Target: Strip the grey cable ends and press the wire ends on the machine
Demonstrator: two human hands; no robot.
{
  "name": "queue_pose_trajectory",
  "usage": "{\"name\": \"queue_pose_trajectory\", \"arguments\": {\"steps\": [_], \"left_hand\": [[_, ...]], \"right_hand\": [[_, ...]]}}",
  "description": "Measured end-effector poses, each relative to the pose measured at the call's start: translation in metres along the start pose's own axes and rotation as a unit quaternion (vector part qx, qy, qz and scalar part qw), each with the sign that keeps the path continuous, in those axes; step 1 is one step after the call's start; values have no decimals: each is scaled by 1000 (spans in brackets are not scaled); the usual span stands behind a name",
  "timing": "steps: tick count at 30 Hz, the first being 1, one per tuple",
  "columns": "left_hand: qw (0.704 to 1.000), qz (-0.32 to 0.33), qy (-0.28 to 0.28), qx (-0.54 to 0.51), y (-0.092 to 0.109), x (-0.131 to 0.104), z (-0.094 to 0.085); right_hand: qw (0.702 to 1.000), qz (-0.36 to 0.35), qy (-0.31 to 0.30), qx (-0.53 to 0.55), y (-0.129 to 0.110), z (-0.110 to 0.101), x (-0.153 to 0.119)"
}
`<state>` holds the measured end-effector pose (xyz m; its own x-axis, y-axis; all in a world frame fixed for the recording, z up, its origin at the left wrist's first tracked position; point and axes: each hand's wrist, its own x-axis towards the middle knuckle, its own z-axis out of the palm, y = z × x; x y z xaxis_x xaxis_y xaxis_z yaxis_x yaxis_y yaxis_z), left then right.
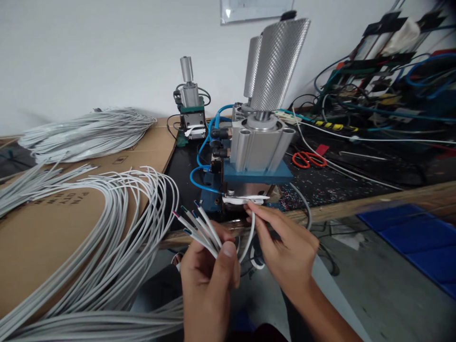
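Note:
My left hand [212,278] is closed round a small bunch of white cables [201,229]. Their cut ends fan out above my fist and show coloured wire tips. Between thumb and fingertips, my right hand [285,244] pinches a single white cable [251,235] that curves up from beside my left hand. Its end is at the white-wrapped mouth [245,199] of a pneumatic press [261,147]; whether it goes inside is hidden by my fingers. The press has a silver cylinder, a blue plate and a tall textured metal guard.
Long bundles of white cable [117,228] lie over cardboard [67,237] at left, with another pile [89,133] behind. A smaller press [190,104] stands farther back. Orange-handled scissors [309,160] and scraps lie on the black bench [342,175]. Blue air hoses [201,178] loop beside the press.

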<state>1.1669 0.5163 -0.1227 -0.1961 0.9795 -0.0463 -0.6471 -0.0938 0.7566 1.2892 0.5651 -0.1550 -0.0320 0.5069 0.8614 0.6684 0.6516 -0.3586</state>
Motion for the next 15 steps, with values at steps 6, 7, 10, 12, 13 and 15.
{"name": "queue_pose_trajectory", "arguments": {"steps": [6,7,10,12,13,15], "left_hand": [[1000,4,-4,-3,0,-1,-1],[1000,5,-6,-3,0,-1,-1],[1000,8,-4,0,-1,-1,-2],[1000,7,0,4,-1,-2,-2],[1000,6,0,5,-1,-2,-2],[1000,5,-4,3,0,-2,-3]], "right_hand": [[1000,10,-7,3,0,0,-1],[1000,11,-8,6,0,-1,-1],[1000,15,-9,14,0,-1,-1],[1000,17,-8,16,0,0,-1],[1000,17,-8,16,0,0,-1],[1000,13,-7,16,0,0,-2]]}}
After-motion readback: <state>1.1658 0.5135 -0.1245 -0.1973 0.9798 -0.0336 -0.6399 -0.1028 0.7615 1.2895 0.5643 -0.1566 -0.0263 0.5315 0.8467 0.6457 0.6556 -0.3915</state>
